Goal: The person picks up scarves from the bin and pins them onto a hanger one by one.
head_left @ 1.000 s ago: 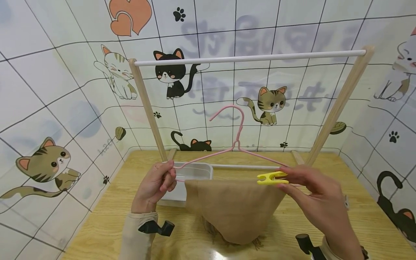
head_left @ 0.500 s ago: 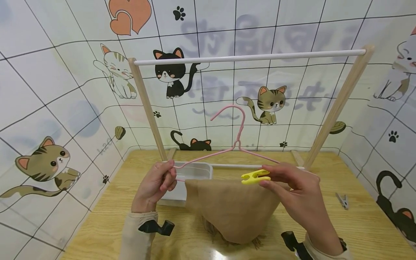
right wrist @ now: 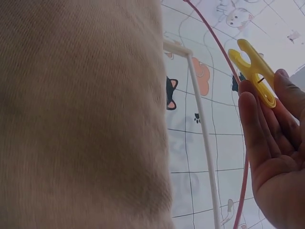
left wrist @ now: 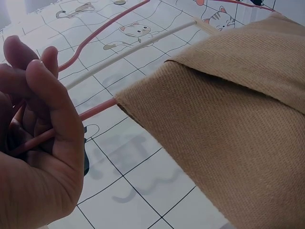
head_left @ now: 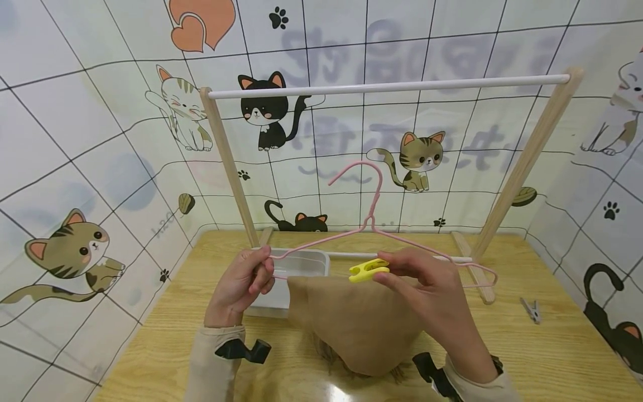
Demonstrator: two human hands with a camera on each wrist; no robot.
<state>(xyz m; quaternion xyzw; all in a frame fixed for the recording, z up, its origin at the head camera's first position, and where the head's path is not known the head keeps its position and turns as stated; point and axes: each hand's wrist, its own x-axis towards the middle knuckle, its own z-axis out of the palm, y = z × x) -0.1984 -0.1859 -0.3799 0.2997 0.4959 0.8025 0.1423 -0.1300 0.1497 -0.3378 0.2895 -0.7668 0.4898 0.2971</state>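
The right hand (head_left: 437, 296) pinches a yellow clothespin (head_left: 372, 272) between thumb and fingers, near the upper edge of a brown cloth (head_left: 351, 329) draped over the pink hanger (head_left: 371, 222). The left hand's (head_left: 246, 282) fingers grip the hanger's left end. Beyond, on the counter (head_left: 166, 340): gray clip (head_left: 532, 310) at right, white basin (head_left: 268, 310), rack (head_left: 527, 162) farthest.

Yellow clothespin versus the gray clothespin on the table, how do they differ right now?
Color: the yellow clothespin is bright, while the gray clothespin is dull.
Place: the yellow clothespin is pinched in the right hand, above the wood-grain table; the gray clothespin lies on that table, touched by neither hand.
Both have two arms.
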